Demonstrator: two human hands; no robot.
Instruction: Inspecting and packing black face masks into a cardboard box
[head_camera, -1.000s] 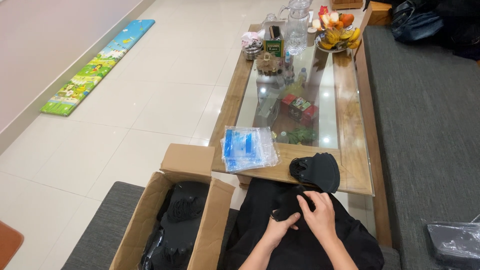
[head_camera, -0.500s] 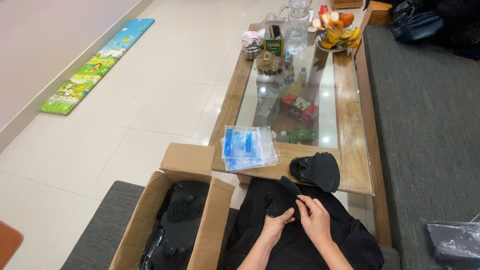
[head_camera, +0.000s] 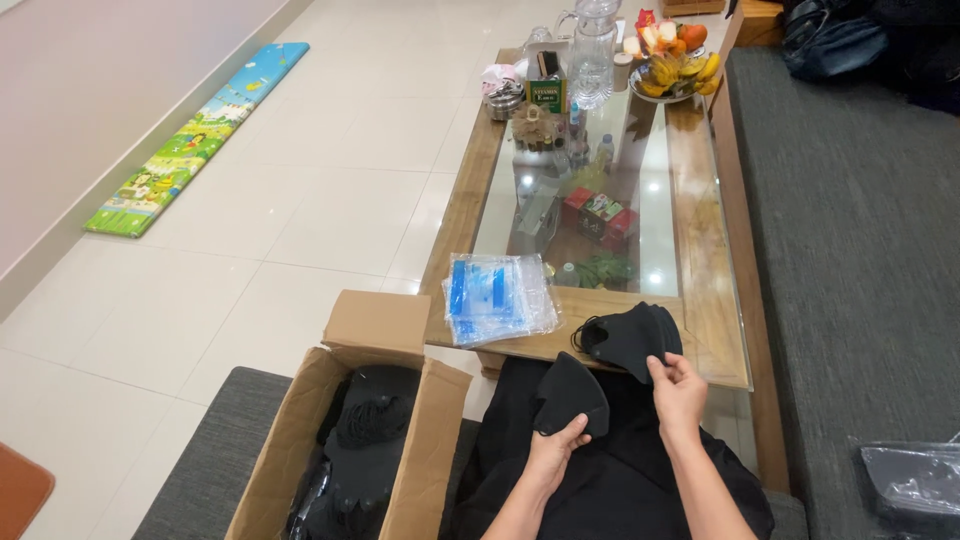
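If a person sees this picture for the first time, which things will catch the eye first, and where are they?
At the bottom centre, the left hand holds a folded black fabric face mask over the lap, and the right hand touches a pile of black masks on the near edge of the long glass-topped wooden table. To the left stands an open cardboard box holding more black items.

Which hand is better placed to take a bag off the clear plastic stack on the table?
Probably the left hand: the stack of clear bags lies on its side. It holds a black mask, though, and the right hand touches the mask pile.
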